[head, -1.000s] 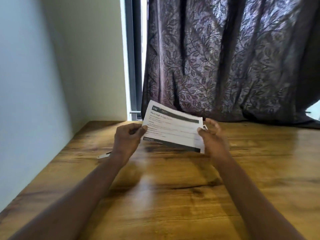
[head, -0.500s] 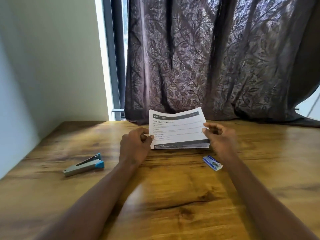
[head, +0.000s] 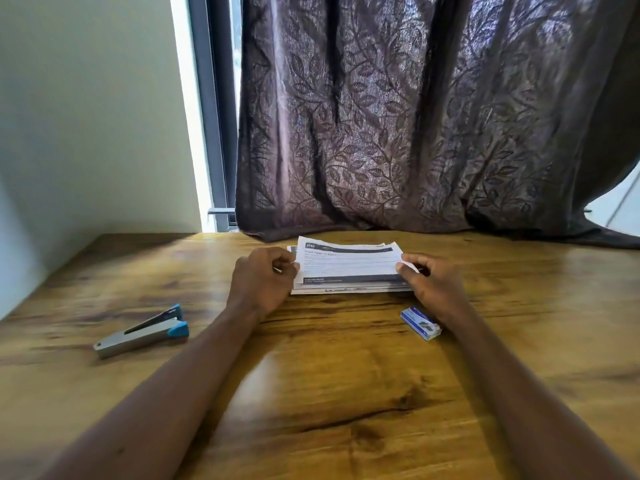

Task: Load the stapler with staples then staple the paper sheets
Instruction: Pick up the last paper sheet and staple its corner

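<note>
Both grips are on the paper. The left grip point(head: 266, 277) has its fingers curled round the left edge of the paper sheets point(head: 349, 266), and the right grip point(head: 429, 282) pinches the right edge, thumb on top.

The stack looks like it's sitting on the tabletop point(head: 329, 393) at the far middle, just in front of the curtain point(head: 415, 116). Its edges aren't lined up; you can see lower sheets poking out on the near side and at the far left corner.

So my take on this step is to square it up first. Nudge the sides together with light pressure so the sheets slide instead of buckling, then let go with the stack lying flat.

The stapler point(head: 142, 336) lies near left, well apart from the paper, and the staple box point(head: 420, 323) is just beside the right wrist, near right. Loading doesn't look done as far as I can tell, so I'd grab the box and stapler next. The paper can wait.
</note>
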`<action>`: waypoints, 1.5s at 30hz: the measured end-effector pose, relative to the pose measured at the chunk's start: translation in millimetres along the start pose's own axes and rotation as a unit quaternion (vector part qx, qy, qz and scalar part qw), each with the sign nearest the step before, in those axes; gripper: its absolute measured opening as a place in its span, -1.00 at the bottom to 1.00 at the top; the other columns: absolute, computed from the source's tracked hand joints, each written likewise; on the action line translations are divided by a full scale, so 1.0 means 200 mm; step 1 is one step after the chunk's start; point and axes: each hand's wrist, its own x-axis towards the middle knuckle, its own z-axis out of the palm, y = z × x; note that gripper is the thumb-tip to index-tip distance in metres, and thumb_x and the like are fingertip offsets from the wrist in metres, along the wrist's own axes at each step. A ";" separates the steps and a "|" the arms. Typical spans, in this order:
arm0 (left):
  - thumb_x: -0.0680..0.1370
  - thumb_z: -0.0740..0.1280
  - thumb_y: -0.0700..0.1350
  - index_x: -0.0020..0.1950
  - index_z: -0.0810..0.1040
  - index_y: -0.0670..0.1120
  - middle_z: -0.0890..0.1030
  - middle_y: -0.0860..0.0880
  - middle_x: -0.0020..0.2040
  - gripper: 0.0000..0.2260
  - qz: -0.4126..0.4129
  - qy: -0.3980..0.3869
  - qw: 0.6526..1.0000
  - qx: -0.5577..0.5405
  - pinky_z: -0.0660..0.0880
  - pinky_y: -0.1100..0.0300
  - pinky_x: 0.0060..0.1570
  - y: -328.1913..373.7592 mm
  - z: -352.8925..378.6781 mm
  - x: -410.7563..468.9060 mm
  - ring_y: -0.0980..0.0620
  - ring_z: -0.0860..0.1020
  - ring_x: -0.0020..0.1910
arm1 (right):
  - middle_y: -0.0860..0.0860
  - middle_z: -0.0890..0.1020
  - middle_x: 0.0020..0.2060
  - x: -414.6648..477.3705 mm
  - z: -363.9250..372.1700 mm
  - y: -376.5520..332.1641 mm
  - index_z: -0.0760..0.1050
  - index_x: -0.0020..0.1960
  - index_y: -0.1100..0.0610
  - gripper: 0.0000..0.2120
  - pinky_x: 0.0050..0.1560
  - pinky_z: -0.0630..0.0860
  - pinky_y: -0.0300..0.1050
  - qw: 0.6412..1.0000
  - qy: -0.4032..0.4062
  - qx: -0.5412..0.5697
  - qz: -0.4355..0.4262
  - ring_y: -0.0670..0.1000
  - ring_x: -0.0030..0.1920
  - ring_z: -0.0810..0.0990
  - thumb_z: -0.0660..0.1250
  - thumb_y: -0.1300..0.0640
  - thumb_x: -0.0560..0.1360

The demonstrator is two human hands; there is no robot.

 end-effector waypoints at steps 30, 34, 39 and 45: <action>0.38 0.30 0.33 0.31 0.58 0.20 0.54 0.06 0.41 -0.47 0.043 -0.002 0.958 0.283 0.36 -0.16 0.26 -0.05 -0.47 -0.24 -0.12 0.46 0.38 | 0.12 0.52 0.26 -0.32 -0.12 -0.10 0.50 0.36 -0.01 -0.35 0.24 0.50 0.15 0.985 0.025 -0.169 0.014 0.16 0.27 0.49 0.19 -0.43 0.49; 0.37 0.27 0.31 0.54 0.35 0.16 0.46 -0.02 0.48 -0.27 -0.045 -0.035 0.953 0.297 0.35 -0.16 0.29 -0.16 -0.69 -0.41 -0.16 0.40 0.43 | 0.15 0.50 0.32 -0.45 -0.14 -0.11 0.45 0.42 -0.02 -0.30 0.32 0.44 0.12 0.980 -0.004 -0.196 0.018 0.20 0.34 0.43 0.23 -0.45 0.46; 0.51 0.34 0.25 0.43 0.49 0.16 0.51 -0.03 0.36 -0.51 -0.109 -0.068 0.941 0.312 0.37 -0.12 0.28 -0.25 -0.77 -0.56 -0.11 0.43 0.36 | 0.10 0.47 0.36 -0.53 -0.17 -0.11 0.45 0.42 -0.01 -0.29 0.35 0.36 0.12 0.977 -0.024 -0.210 0.024 0.17 0.40 0.34 0.22 -0.45 0.46; 0.46 0.51 0.08 0.03 0.74 0.01 0.73 -0.04 -0.02 -0.78 -0.103 0.041 0.979 0.169 0.48 0.10 -0.06 -0.13 -0.75 -0.64 -0.12 0.65 0.01 | 0.10 0.47 0.41 -0.60 -0.18 -0.14 0.34 0.51 0.01 -0.29 0.38 0.38 0.10 0.968 -0.029 -0.249 -0.007 0.15 0.42 0.37 0.24 -0.37 0.50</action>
